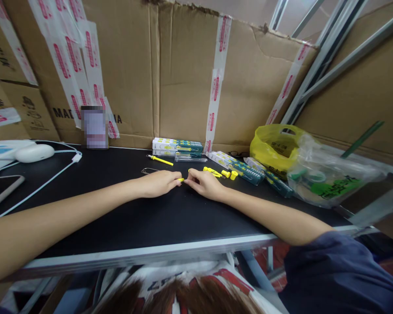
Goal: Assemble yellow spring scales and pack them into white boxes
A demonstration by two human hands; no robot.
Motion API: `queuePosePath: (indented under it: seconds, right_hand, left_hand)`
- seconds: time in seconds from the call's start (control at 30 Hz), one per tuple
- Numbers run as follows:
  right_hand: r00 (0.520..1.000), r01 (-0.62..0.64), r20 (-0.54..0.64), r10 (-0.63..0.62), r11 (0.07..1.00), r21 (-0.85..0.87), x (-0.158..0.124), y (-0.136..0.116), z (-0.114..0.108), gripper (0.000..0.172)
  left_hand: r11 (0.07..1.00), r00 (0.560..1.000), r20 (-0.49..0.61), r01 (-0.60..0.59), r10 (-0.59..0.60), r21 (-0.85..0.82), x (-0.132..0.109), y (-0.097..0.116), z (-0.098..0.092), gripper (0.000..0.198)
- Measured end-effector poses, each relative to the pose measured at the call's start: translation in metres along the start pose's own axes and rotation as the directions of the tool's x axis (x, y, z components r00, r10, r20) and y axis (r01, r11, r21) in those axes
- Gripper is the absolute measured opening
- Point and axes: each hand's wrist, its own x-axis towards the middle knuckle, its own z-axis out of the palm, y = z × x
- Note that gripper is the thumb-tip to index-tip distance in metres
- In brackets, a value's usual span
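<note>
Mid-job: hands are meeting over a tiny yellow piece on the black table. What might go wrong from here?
1. The yellow piece is tiny and pinched only at the fingertips of the left hand, with the right hand at its tip. It might slip and roll away.
2. Loose yellow caps and a small spring lie just beyond the right hand. A careless sweep could scatter them.

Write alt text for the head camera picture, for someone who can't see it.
The left hand and right hand meet on a black table, pinching a small yellow part between them. Behind lie loose yellow parts, boxes, a yellow bag and a clear bag.
</note>
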Motion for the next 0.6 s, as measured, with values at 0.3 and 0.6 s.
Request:
queuePosePath:
  seconds: [0.3, 0.6]
  right_hand:
    - [0.999, 0.015, 0.036, -0.015, 1.000, 0.003, 0.0020, -0.0011, -0.0035, 0.019]
    - [0.984, 0.164, 0.107, -0.142, 0.959, -0.232, 0.0024, 0.0051, -0.0061, 0.018]
  left_hand:
    - [0.986, 0.993, 0.119, 0.037, -0.018, -0.164, -0.0050, 0.0046, -0.0103, 0.016]
    - [0.990, 0.993, 0.115, 0.041, -0.026, -0.134, -0.0032, 0.0006, -0.0071, 0.018]
